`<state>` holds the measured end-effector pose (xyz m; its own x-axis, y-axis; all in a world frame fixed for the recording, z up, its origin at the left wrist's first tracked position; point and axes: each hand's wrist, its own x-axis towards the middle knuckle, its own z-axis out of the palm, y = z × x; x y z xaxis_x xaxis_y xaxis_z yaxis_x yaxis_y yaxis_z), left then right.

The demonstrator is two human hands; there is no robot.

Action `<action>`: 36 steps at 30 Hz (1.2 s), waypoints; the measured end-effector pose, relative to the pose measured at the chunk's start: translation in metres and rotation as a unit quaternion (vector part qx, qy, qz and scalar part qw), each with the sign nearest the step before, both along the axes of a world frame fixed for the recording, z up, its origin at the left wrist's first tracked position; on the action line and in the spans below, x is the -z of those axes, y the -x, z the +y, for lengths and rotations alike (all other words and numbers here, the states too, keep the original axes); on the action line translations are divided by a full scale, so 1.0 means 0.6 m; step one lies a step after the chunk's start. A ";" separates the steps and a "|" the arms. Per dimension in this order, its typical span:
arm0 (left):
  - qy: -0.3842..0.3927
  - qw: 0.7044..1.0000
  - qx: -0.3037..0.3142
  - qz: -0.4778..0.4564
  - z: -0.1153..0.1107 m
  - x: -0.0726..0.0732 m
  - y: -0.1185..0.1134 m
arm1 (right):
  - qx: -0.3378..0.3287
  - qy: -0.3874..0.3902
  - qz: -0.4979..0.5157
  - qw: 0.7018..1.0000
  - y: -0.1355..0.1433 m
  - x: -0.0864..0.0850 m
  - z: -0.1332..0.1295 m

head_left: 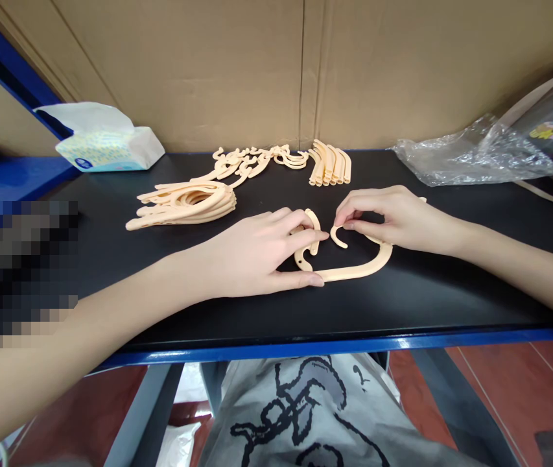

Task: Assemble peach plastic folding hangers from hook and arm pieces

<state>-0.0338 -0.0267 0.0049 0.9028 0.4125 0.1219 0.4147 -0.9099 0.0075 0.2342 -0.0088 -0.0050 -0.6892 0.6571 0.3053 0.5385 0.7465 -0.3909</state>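
Note:
Between thumb and fingertips, my right hand pinches a small cream plastic hook just above the table. My left hand rests on a cream plastic hanger part, its thumb on the long curved bar and its fingers bent over the other end. A short curved piece sticks up by those fingers. The hook and the short piece are apart. Part of the curved bar passes behind my right hand, and my left palm hides what is beneath it.
Stacked cream hanger frames lie left of centre. Loose hooks and a row of tube-like arms are behind. A tissue pack is at back left; a clear plastic bag is at back right. The blue table edge is in front.

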 end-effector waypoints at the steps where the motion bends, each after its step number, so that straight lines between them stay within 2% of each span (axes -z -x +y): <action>1: -0.001 1.000 0.000 -0.002 0.000 0.000 0.000 | -0.005 0.005 0.003 1.000 0.001 -0.001 -0.001; 11: -0.005 1.000 -0.006 0.003 0.002 0.003 0.000 | -0.044 0.053 0.029 0.997 0.006 -0.002 -0.010; 16: -0.006 1.000 -0.001 0.000 0.004 0.006 0.001 | -0.051 0.096 -0.001 0.994 0.009 -0.014 -0.021; 21: 0.002 1.000 -0.007 0.002 0.003 0.004 -0.001 | -0.051 0.075 -0.028 0.995 0.007 -0.014 -0.022; 24: -0.001 1.000 -0.005 -0.004 0.003 0.004 -0.001 | -0.018 0.015 -0.056 0.998 -0.003 -0.006 -0.011; 26: -0.004 1.000 0.002 -0.014 0.004 0.005 -0.002 | 0.037 -0.025 -0.088 0.995 -0.011 -0.002 -0.002; 30: 0.000 0.999 0.022 -0.028 0.004 0.004 -0.004 | 0.123 -0.053 -0.122 0.984 -0.022 0.001 0.012; 36: 0.011 0.998 0.059 -0.033 0.000 -0.002 -0.009 | 0.137 -0.045 -0.129 0.981 -0.022 0.001 0.017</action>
<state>-0.0282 -0.0268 0.0062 0.9353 0.3073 0.1753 0.3030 -0.9516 0.0514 0.2476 0.0011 -0.0057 -0.5525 0.8065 0.2103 0.7959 0.5854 -0.1542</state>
